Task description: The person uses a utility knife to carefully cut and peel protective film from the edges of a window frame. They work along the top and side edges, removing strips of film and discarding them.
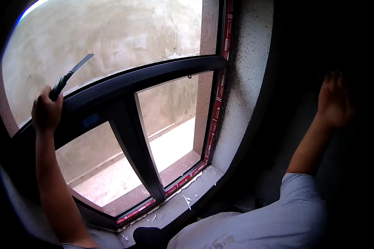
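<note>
My left hand [47, 110], raised at the left beside the window's dark crossbar, is closed around the dark green handle of a utility knife [59, 88]. Its long, narrow blade is out and points up and to the right, across the upper pane and clear of the frame. The window frame [143, 81] is dark, with red protective tape [217, 108] along its outer edges. Far to the right, my right hand [335, 101] is lifted in deep shadow, its fingers pointing upward and seemingly stretched out. Whatever surface it may touch is lost in the dark.
White scraps [188, 202] lie on the grey sill [172, 209] below the frame. A rough, speckled wall reveal [249, 74] runs up the window's right side. Outside the panes stands a plastered wall [124, 35]. The area at the right is very dark.
</note>
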{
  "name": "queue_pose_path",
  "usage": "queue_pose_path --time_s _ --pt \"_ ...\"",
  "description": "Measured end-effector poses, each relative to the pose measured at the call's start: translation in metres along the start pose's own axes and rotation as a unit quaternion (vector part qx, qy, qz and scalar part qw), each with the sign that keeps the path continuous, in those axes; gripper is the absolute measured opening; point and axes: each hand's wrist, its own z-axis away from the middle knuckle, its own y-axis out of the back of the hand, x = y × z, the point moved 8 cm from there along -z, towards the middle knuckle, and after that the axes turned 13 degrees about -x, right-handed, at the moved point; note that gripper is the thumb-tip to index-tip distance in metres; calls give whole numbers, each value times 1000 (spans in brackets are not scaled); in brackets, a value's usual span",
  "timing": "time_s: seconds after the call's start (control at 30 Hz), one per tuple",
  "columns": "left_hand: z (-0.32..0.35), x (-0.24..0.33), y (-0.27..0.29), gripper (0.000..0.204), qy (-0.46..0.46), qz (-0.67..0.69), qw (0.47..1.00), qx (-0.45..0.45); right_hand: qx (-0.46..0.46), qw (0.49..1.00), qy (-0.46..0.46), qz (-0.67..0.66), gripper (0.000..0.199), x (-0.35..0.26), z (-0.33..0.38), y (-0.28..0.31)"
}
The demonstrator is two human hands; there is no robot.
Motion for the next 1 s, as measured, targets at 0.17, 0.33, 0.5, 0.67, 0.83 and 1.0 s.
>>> queue_pose_path --time_s 0.17,0.33,0.5,0.67,0.83,1.0 --pt "-1 8 -13 25 3 -5 1000 -5 179 938 -297 -8 28 191 100 -86" --pt "4 -7 -5 24 19 -8 1000 -3 190 829 -525 -33 31 371 170 -205" --pt "8 1 9 23 9 -2 1000 17 273 790 -548 -34 53 429 160 -218" --pt "11 -1 11 22 9 -5 999 32 264 809 -513 -114 38 438 127 -228" --pt "11 -3 11 22 4 -6 999 37 304 796 -510 -120 16 449 119 -232" --pt "9 3 8 22 -8 6 999 50 303 841 -444 -63 17 473 137 -218"
